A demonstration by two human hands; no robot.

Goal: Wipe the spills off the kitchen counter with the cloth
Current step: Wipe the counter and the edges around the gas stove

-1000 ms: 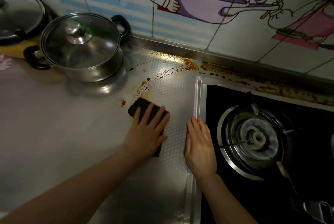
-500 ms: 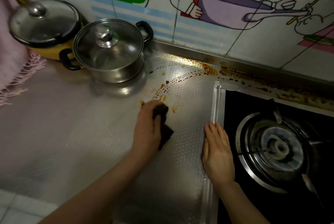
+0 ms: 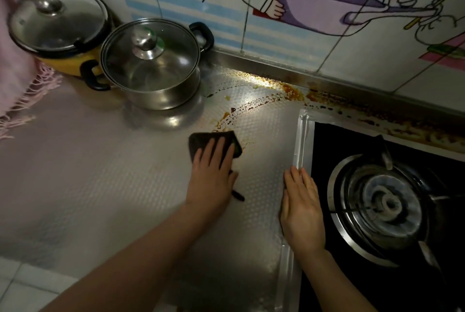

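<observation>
A dark brown cloth (image 3: 201, 140) lies flat on the foil-covered counter (image 3: 100, 173). My left hand (image 3: 212, 176) presses down on it with fingers spread. Just beyond the cloth, a curved trail of brown spill (image 3: 251, 106) runs toward the back wall, and more brown spatter (image 3: 377, 123) lines the strip behind the stove. Resting flat with fingers together, my right hand (image 3: 302, 208) lies on the counter at the stove's left edge and holds nothing.
A steel pot with a glass lid (image 3: 151, 65) stands at the back, close to the spill. A yellow pot with a lid (image 3: 57, 30) sits behind it at the left. A gas burner (image 3: 382, 206) fills the right. Pink fringed fabric (image 3: 22, 90) hangs at far left.
My left hand has spread the cloth flat again and pushed it up against the near end of the spill trail. The small spot left of the trail is covered. The right hand stays put.
</observation>
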